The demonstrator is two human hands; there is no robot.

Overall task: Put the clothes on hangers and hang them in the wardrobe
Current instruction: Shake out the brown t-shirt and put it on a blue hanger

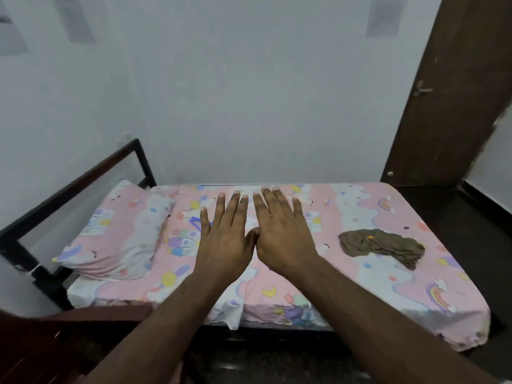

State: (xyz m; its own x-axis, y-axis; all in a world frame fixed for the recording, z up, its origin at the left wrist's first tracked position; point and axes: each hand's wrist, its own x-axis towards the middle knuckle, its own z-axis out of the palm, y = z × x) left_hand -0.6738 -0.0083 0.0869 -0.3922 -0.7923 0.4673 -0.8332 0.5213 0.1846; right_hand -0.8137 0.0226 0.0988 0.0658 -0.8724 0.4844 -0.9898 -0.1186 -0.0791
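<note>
An olive-brown crumpled cloth garment (383,246) with a small orange mark lies bunched near the right edge of the pink cartoon-print bed (346,284). Left hand (223,239) and right hand (282,234) hover flat mid-bed, thumbs touching, each grip spread wide, holding nothing. A blue plastic hanger (196,221) peeks from behind the left hand.

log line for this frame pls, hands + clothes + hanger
left hand: open, empty | right hand: open, empty | olive garment: crumpled on bed, untouched | blue hanger: partly hidden behind left hand | wardrobe: not in view

Dim, flat indoor light; soft focus; edges bowed.
</note>
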